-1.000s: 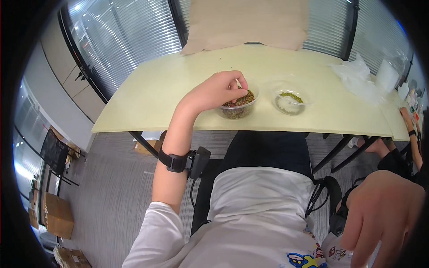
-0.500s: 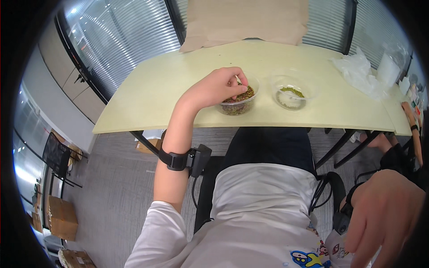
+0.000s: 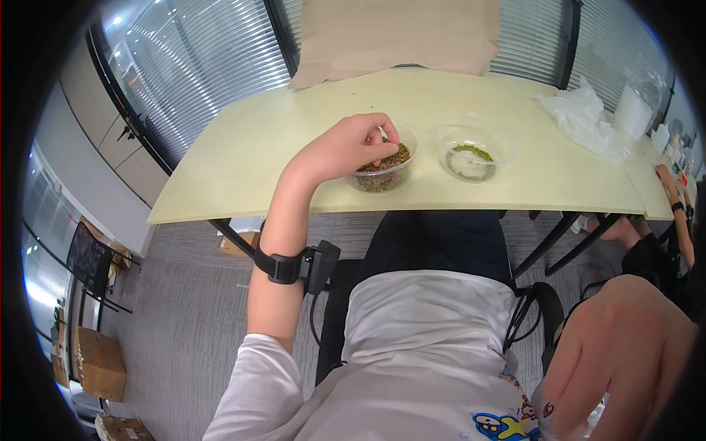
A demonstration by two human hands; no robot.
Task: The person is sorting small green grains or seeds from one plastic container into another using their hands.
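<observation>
My left hand (image 3: 342,151) reaches over a clear round plastic bowl (image 3: 381,185) on the table. Inside it are mixed small beans (image 3: 397,159), green and reddish brown. Thumb and fingertips are pinched together at the bowl's rim, just over the beans; whatever they may hold is too small to make out. To the right stands a second clear bowl (image 3: 471,175) with a thin layer of green beans (image 3: 473,152). My right hand (image 3: 625,353) is raised close to the camera at the lower right, away from the table. Its fingers point down and look apart; the tips are cut off.
The pale yellow table (image 3: 243,162) has a brown paper sheet (image 3: 397,37) at its far edge. A crumpled white plastic bag (image 3: 585,117) and a white roll (image 3: 634,110) lie at the right. Another person's hand (image 3: 667,180) rests beyond. Cardboard boxes (image 3: 101,364) and a black chair (image 3: 92,268) stand left.
The view has shifted slightly. My left hand keeps its pinch over the mixed beans. My right hand has moved a little up and left, nearer to the camera.
</observation>
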